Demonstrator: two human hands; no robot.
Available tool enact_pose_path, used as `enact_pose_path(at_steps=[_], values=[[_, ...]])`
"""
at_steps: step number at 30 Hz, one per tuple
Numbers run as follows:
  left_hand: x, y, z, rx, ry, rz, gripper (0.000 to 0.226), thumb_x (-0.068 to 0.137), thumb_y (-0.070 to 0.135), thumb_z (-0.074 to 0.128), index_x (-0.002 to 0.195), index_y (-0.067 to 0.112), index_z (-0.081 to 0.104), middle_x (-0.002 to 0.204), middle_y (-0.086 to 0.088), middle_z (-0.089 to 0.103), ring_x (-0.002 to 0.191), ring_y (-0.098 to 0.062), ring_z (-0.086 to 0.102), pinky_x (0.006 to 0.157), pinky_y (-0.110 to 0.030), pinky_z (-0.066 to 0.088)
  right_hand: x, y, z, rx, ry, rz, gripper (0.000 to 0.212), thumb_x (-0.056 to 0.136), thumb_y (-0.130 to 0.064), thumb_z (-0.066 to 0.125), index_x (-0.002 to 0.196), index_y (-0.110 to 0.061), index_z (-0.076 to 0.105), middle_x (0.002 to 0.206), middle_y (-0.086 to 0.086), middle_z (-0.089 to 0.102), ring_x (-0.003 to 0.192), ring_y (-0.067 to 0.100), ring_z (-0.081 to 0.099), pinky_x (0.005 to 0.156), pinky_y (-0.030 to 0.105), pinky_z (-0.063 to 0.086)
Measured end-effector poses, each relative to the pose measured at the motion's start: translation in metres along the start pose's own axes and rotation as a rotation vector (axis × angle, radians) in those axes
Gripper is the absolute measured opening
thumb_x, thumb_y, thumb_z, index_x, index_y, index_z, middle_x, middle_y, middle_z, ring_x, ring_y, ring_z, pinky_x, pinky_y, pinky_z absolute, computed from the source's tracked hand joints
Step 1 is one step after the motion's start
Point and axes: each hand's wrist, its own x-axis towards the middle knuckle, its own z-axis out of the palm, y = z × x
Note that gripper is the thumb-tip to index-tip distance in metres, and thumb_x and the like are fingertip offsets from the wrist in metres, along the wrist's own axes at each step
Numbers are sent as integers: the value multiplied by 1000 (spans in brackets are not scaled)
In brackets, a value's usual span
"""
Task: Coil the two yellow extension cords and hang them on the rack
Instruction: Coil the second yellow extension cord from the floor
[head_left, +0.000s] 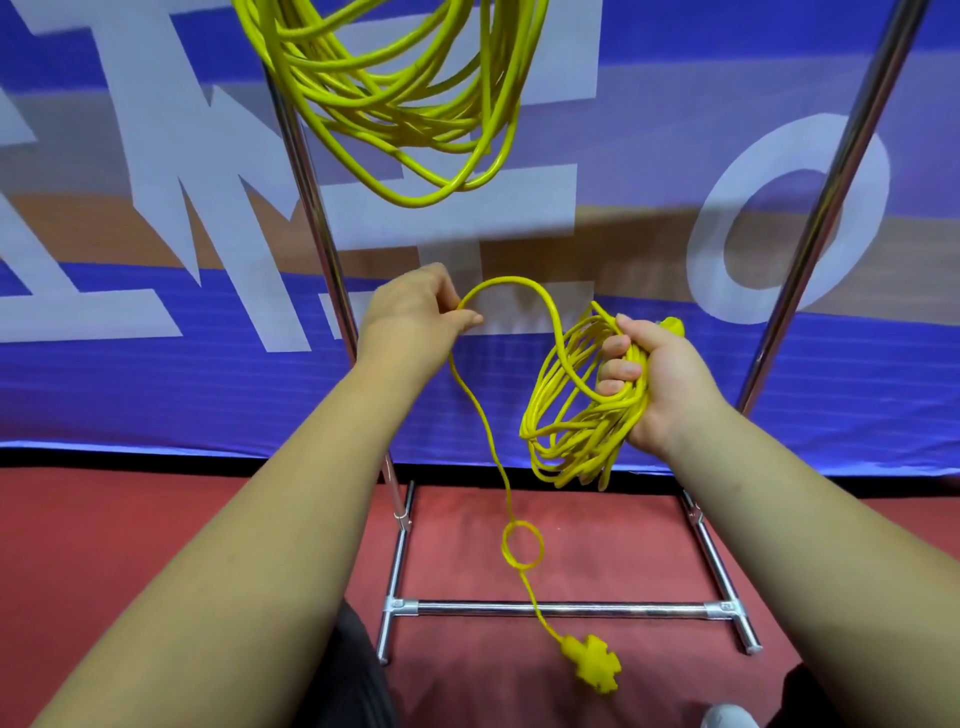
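Now our left hand (415, 312) pinches the cord (488, 441) at centre frame. Its loose tail drops straight down to the socket (595, 664) at the bottom. Right of it, our right hand (660, 384) grips the coil (582, 457), fingers curled round the loops. Up top, the other cord (415, 119) hangs on the rack (311, 208). The next loop, we judge, travels rightward.

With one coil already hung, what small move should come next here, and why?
Probably the left hand should carry its pinched length over to the coil in the right hand, adding a loop: a tail with the socket end hangs uncoiled.
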Motion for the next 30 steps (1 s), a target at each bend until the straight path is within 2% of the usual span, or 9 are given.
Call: enact_pose_path(at_steps=[3, 5, 8, 11, 14, 17, 23, 27, 30], values=[[-3, -2, 9, -124, -102, -52, 40, 79, 43, 87, 76, 20, 54, 72, 4, 66, 71, -17, 66, 62, -34, 52, -1, 3, 2, -20, -9, 12, 22, 106, -27, 56, 86, -19, 59, 66, -10, 51, 39, 4, 38, 40, 18, 33], [-8, -10, 18, -330, -265, -126, 35, 85, 34, 85, 81, 14, 56, 70, 1, 64, 68, -20, 76, 69, -47, 64, -2, 2, 3, -23, -6, 13, 24, 107, -27, 56, 85, -18, 60, 66, -10, 51, 39, 4, 38, 39, 18, 33], [-13, -22, 30, -421, -488, -125, 17, 93, 23, 77, 90, 12, 64, 79, -7, 62, 76, -26, 79, 73, -57, 63, -3, 1, 2, -40, 2, 14, 24, 106, -28, 56, 84, -19, 59, 67, -10, 50, 39, 4, 37, 39, 19, 34], [-13, -28, 32, -430, -569, -125, 4, 96, 18, 73, 99, 15, 75, 93, -13, 74, 86, -22, 79, 80, -48, 65, -3, -1, 2, -96, 8, 17, 26, 104, -35, 60, 82, -21, 59, 67, -10, 49, 40, 4, 37, 40, 18, 32], [-11, -33, 33, -472, -632, -129, 20, 94, 2, 71, 107, 15, 78, 101, -15, 77, 95, -19, 76, 77, -31, 63, -2, -1, 4, -154, -5, 27, 25, 103, -39, 64, 83, -24, 59, 65, -10, 46, 39, 3, 35, 39, 19, 32], [-7, -40, 37, -425, -627, -159, 24, 89, -6, 73, 102, 12, 80, 98, -10, 79, 101, -23, 76, 84, -30, 63, -1, -1, 3, -192, -11, 58, 26, 102, -42, 67, 89, -22, 58, 62, -11, 45, 38, 3, 34, 38, 20, 31], [1, -50, 44, -289, -545, -166, 8, 87, 14, 82, 89, 22, 83, 87, 2, 80, 91, -15, 77, 90, -35, 62, -4, 5, 6, -341, -45, 78, 19, 105, -30, 59, 90, -18, 61, 57, -9, 42, 36, 4, 32, 38, 19, 29], [5, -51, 47, -112, -521, -108, 3, 87, 27, 82, 84, 29, 82, 77, 8, 75, 80, -16, 69, 76, -34, 61, -5, 9, 5, -449, -62, 70, 15, 103, -22, 58, 88, -19, 57, 61, -7, 44, 38, 7, 34, 40, 22, 31], [5, -53, 48, -109, -584, -131, 7, 89, 27, 80, 83, 23, 79, 74, -2, 75, 64, -14, 68, 66, -31, 61, -5, 9, 3, -458, -37, 90, 17, 98, -17, 59, 82, -18, 58, 66, -5, 50, 43, 7, 40, 42, 22, 37]])
